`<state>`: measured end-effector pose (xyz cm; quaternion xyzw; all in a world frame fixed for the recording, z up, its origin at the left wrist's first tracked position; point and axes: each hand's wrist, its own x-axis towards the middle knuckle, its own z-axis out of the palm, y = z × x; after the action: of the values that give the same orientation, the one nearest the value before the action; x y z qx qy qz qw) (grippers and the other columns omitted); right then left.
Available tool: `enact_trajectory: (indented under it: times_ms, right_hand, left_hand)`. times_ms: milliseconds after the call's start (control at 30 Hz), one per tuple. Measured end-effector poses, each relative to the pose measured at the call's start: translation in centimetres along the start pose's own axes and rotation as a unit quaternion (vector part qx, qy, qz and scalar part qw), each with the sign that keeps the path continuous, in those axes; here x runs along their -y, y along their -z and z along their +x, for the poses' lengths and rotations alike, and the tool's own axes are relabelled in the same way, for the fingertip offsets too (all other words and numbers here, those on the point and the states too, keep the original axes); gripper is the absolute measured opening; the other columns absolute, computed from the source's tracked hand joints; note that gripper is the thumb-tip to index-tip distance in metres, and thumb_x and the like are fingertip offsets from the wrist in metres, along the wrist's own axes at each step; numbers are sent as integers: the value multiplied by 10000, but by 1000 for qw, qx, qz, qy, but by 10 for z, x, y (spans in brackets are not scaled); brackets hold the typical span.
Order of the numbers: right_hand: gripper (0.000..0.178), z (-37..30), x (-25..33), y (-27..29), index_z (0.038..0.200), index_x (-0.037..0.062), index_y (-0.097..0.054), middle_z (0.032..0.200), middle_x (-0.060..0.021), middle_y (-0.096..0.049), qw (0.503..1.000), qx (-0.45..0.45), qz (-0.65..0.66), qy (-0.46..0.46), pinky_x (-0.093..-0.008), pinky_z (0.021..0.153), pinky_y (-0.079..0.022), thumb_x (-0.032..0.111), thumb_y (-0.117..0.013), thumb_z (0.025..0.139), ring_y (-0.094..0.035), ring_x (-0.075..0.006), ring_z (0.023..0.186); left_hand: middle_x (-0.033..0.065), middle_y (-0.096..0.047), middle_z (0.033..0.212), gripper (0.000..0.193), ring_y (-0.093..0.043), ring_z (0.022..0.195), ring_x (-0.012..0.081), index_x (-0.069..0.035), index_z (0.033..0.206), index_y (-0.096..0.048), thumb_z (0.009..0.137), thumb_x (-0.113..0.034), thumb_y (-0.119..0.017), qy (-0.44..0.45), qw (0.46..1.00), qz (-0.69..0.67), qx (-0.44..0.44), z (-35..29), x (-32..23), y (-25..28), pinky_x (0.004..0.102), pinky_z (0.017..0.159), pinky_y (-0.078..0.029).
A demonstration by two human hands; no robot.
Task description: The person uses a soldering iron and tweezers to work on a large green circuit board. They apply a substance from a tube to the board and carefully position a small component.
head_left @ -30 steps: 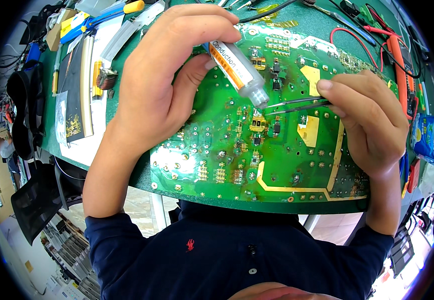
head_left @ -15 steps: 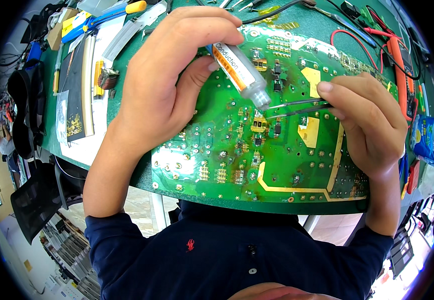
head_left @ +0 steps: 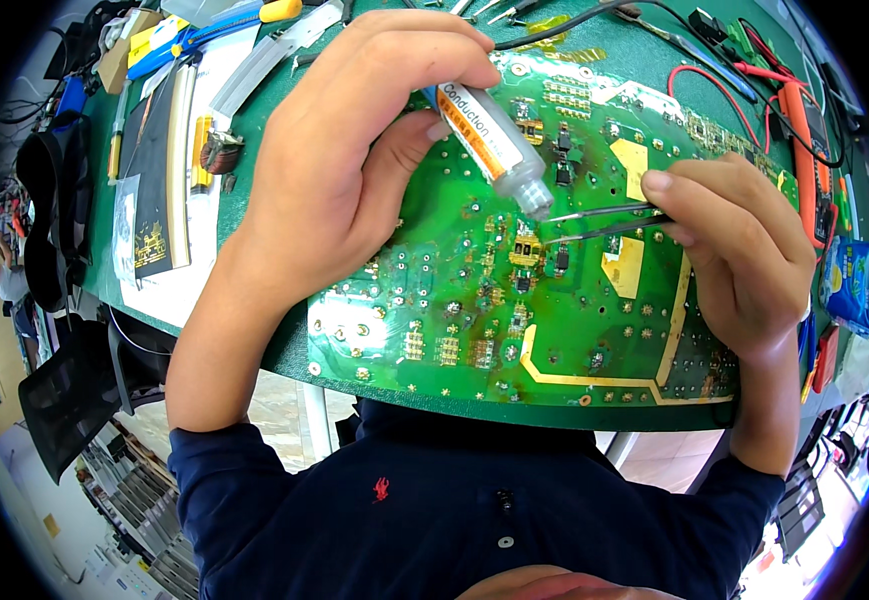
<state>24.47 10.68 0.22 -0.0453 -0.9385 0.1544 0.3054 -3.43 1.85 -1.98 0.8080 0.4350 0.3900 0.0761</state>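
My left hand (head_left: 354, 130) is closed around a small squeeze tube (head_left: 489, 140) with a white and orange label. The tube tilts nozzle-down over a green circuit board (head_left: 434, 370). In my right hand (head_left: 739, 230) is a pair of tweezers (head_left: 609, 220), pinched between thumb and fingers. Its two tips point left and lie slightly apart, close to the tube's nozzle. Just below the nozzle sits a gold-coloured component (head_left: 524, 248) on the board. Whether the tips touch the nozzle or the board, I cannot tell.
An orange multimeter (head_left: 804, 160) with a red lead lies to the right, near a blue packet (head_left: 852, 280). At left are a copper coil (head_left: 220, 152), a black flat strip (head_left: 154, 190) and a blue tool with a yellow end (head_left: 279, 11). A black cable crosses behind the board.
The view has shifted slightly, so the board and tube appear a little further right and lower. Both hands keep their holds, and the tweezer tips stay by the nozzle.
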Motion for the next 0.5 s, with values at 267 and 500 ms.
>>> enact_trajectory:
  times_ms: [267, 500]
  right_hand:
    - [266, 1, 2, -1, 1049, -73, -646, 907, -194, -667, 1000, -3, -4, -10, -321, 619, -485, -83, -659, 783, -621, -261, 722]
    - [267, 1, 1, -2, 1054, -71, -647, 904, -191, -670, 1000, 0, -3, -12, -318, 621, -487, -77, -661, 787, -624, -258, 723]
  left_hand:
    - [175, -604, 1253, 240, -573, 1126, 252, -28, 1188, -534, 949, -18, -553, 2, 1000, 13, 2, 0, -2, 1, 331, 957, -444]
    - [172, -605, 1251, 236, -579, 1116, 250, -29, 1185, -539, 949, -16, -555, 0, 1000, 17, 4, 0, -2, 0, 330, 953, -446]
